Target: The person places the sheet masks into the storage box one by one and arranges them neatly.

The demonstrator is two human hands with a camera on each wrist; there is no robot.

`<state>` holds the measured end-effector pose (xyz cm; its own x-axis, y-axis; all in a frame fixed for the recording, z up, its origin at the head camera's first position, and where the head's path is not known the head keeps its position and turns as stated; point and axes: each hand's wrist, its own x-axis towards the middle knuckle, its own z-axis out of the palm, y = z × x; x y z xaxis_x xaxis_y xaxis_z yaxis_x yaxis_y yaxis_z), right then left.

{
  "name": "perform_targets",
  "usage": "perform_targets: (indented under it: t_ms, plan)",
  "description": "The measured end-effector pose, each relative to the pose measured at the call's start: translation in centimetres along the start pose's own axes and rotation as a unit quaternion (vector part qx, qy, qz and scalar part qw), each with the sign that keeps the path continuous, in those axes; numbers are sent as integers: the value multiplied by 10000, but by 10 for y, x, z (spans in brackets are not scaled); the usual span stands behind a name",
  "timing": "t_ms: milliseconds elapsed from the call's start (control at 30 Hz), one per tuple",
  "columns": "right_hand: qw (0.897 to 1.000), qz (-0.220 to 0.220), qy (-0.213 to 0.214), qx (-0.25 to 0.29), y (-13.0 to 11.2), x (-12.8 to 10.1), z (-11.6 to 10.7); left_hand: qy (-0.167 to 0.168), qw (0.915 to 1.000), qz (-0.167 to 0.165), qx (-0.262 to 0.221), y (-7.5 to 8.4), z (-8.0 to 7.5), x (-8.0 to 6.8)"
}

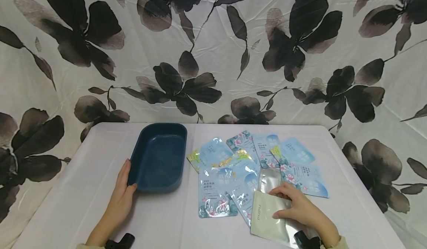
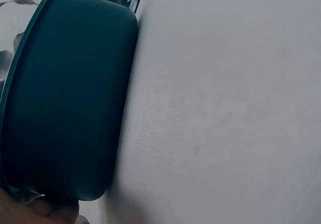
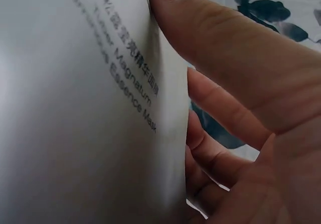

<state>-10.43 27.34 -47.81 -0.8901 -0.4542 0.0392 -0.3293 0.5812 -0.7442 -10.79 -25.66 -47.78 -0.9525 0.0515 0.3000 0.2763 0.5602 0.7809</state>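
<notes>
White table [image 1: 83, 189] fills the lower view, with a flowered cloth [image 1: 213, 48] hanging behind it. The landmark is the dark blue tub [image 1: 158, 158], sitting left of centre, and it looks bare inside: no packet in it, only its glossy floor.

Left hand [image 1: 121, 197] lies against the tub's near left corner, fingers fairly straight along the wall, thumb at the near rim; the left wrist view shows the tub's outer wall [image 2: 65, 103] close up, fingertips just below it. That reads as a steadying touch, not a firm hold.

Right of the tub, a loose fan of blue floral sachets [image 1: 233, 167] overlaps itself. Nearer than those, further right of the tub, is the pale green sachet [image 1: 270, 215], lying over a silver one. Right hand [image 1: 297, 206] is on it, and the right wrist view shows the thumb across its printed face [image 3: 100, 108] with fingers curled behind: a pinch grip.

Risks, as I judge them: these slick foil packets could slide, so the silver one may drag along. The tub may skid, since that hand only rests against it.
</notes>
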Motion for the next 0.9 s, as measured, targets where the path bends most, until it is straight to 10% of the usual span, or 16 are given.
perform_targets:
  t_ms: [467, 900]
  plan:
    - [9947, 368, -564, 780, -2, 1, -8, -57, 10000, -42, -58, 12, 9, -13]
    - [9771, -578, -528, 1980, 1, -1, -12, -101, 9980, 527, 328, 4, 3, -7]
